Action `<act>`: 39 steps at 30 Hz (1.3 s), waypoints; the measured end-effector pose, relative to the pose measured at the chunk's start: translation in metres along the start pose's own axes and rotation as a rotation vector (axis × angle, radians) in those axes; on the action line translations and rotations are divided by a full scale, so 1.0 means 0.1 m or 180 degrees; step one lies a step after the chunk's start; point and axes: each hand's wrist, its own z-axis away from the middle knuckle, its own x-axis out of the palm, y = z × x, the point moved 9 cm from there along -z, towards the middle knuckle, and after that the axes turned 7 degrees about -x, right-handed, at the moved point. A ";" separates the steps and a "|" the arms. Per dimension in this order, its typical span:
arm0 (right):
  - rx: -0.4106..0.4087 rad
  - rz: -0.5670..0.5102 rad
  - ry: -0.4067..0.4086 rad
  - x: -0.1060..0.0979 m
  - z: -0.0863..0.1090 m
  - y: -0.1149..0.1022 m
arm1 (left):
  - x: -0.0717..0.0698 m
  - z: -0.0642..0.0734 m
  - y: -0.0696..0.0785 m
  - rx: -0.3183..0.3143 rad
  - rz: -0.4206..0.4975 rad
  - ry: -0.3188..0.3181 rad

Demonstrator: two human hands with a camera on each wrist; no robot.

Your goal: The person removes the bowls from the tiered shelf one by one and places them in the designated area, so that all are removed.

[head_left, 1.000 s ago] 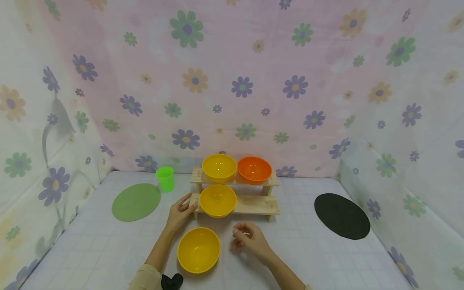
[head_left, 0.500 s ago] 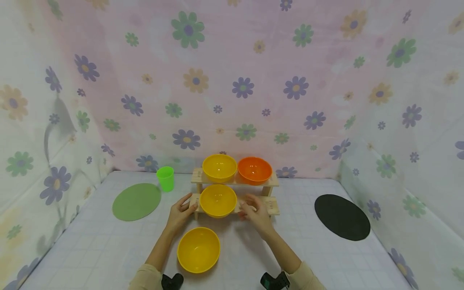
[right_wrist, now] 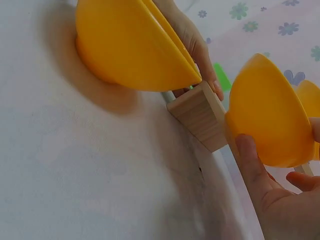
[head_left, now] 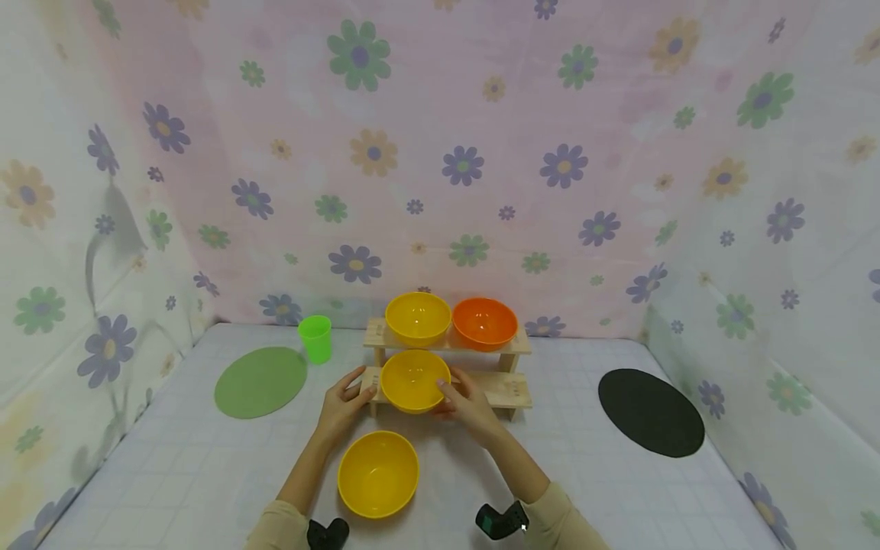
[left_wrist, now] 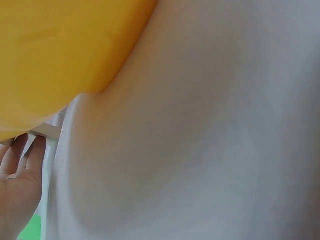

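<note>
Closest in, a yellow bowl [head_left: 378, 475] sits on the table [head_left: 564, 481], where a careless left forearm [head_left: 302, 475] might knock it. Beyond, the left hand [head_left: 341, 409] grips the wooden stand [head_left: 493, 388] and the right hand [head_left: 471, 409] pinches the right side of the lower-step bowl [head_left: 411, 380]; that one-sided hold, I'd say, could let it tip or bump the upper yellow bowl [head_left: 418, 317] behind.

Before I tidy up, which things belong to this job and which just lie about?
Likely job: lower-shelf yellow bowl, wooden stand (both touched); perhaps front yellow bowl, upper yellow bowl, orange bowl.
Seemingly unused: green cup, green mat, black mat.
</note>
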 end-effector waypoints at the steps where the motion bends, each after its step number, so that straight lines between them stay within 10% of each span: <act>1: 0.0019 -0.0033 -0.0019 0.01 0.00 0.01 | 0.00 0.00 0.00 0.0015 -0.0012 -0.0003; 39: 0.0087 -0.0063 -0.0379 -0.33 0.80 0.07 | 0.01 0.00 0.02 -0.0011 0.0015 -0.0053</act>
